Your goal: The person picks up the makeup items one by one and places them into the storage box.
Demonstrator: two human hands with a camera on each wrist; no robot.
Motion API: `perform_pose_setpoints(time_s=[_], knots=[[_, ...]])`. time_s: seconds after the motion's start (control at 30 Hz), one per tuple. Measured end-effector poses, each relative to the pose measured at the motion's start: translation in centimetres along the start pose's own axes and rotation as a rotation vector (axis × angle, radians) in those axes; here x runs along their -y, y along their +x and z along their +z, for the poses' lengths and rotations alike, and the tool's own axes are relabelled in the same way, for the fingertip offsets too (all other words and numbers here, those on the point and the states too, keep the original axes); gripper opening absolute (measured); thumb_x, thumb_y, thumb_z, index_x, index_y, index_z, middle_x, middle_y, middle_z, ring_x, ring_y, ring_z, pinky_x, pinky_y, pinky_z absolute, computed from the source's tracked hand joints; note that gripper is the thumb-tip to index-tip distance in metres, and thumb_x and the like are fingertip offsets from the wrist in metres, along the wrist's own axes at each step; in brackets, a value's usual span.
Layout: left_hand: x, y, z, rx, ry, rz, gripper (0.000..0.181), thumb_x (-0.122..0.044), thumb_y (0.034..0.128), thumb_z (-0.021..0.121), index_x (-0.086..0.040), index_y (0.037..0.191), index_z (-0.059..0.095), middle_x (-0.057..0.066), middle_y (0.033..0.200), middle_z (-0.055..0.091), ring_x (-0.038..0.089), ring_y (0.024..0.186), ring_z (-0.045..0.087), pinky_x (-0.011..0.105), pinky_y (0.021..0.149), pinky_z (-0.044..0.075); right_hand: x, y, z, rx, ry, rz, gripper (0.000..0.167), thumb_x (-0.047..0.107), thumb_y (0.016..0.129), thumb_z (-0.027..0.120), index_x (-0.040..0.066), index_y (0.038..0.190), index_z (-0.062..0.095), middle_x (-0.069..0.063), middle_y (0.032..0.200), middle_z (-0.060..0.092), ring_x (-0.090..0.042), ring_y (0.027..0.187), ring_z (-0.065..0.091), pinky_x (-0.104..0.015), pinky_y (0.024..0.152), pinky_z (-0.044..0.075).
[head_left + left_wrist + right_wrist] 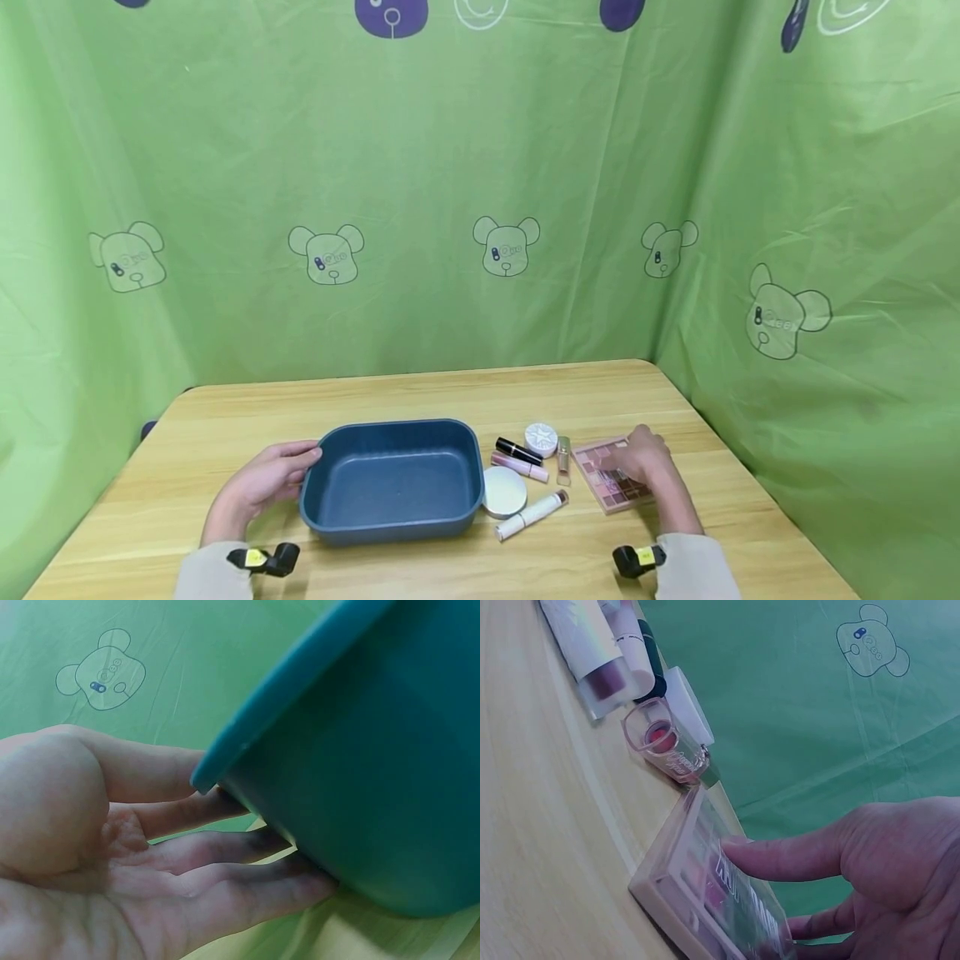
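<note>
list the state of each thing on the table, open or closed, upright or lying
blue bin, upright, top open
eyeshadow palette, clear lid closed
white round compact, closed, lying flat
star-topped compact, closed
black tube, lying
pink tube, lying
white tube, lying
gold-and-clear tube, lying

A dark blue, open-topped rectangular bin with rounded corners point(393, 487) stands upright on the pale wood-grain table point(450, 575), its flat floor bare. The person's left hand point(270, 477) touches its left end at the rim and outer wall.

Well to its right lies a flat, rectangular pink makeup palette with a clear lettered lid point(608, 486), lid down over a grid of pinkish and brown pans. The right hand point(642, 457) pinches it, thumb on the lid; how far the fingers reach underneath is hard to make out.
</note>
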State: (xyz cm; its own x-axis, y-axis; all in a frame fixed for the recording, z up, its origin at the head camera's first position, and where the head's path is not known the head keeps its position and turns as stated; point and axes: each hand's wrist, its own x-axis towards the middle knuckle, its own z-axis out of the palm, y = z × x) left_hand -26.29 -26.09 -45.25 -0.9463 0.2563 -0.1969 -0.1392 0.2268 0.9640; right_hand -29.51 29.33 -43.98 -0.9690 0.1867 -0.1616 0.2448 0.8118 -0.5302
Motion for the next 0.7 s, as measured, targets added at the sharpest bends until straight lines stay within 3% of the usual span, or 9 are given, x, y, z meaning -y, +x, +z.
perform_pose_setpoints(time_s=[0.2, 0.57, 0.7], knots=[[0.0, 0.1, 0.1, -0.005, -0.009, -0.006, 0.065, -0.024, 0.1069, 0.051, 0.019, 0.149, 0.028, 0.035, 0.147, 0.048, 0.039, 0.128, 0.06, 0.045, 0.098, 0.059, -0.1, -0.1, -0.2, 0.003, 0.04, -0.007, 0.073, 0.023, 0.083, 0.08, -0.018, 0.126, 0.038, -0.04, 0.116, 0.051, -0.048, 0.102, 0.054, -0.059, 0.091, 0.051], [0.3, 0.1, -0.1, 0.013, -0.002, 0.007, 0.064, -0.024, 0.108, 0.049, 0.02, 0.149, 0.026, 0.035, 0.144, 0.051, 0.033, 0.123, 0.064, 0.043, 0.097, 0.06, 0.6, -0.6, -1.3, -0.009, 0.051, 0.0, 0.056, 0.009, 0.085, 0.07, -0.019, 0.127, 0.048, -0.029, 0.104, 0.06, -0.036, 0.091, 0.059, -0.041, 0.075, 0.056], [0.3, 0.0, -0.2, 0.022, -0.001, 0.015, 0.064, -0.024, 0.1084, 0.048, 0.021, 0.149, 0.025, 0.035, 0.143, 0.052, 0.031, 0.121, 0.065, 0.042, 0.096, 0.06, 0.9, -0.9, -1.8, -0.019, 0.026, -0.03, 0.052, 0.007, 0.085, 0.063, -0.02, 0.127, 0.05, -0.033, 0.109, 0.06, -0.038, 0.094, 0.059, -0.043, 0.077, 0.056]])
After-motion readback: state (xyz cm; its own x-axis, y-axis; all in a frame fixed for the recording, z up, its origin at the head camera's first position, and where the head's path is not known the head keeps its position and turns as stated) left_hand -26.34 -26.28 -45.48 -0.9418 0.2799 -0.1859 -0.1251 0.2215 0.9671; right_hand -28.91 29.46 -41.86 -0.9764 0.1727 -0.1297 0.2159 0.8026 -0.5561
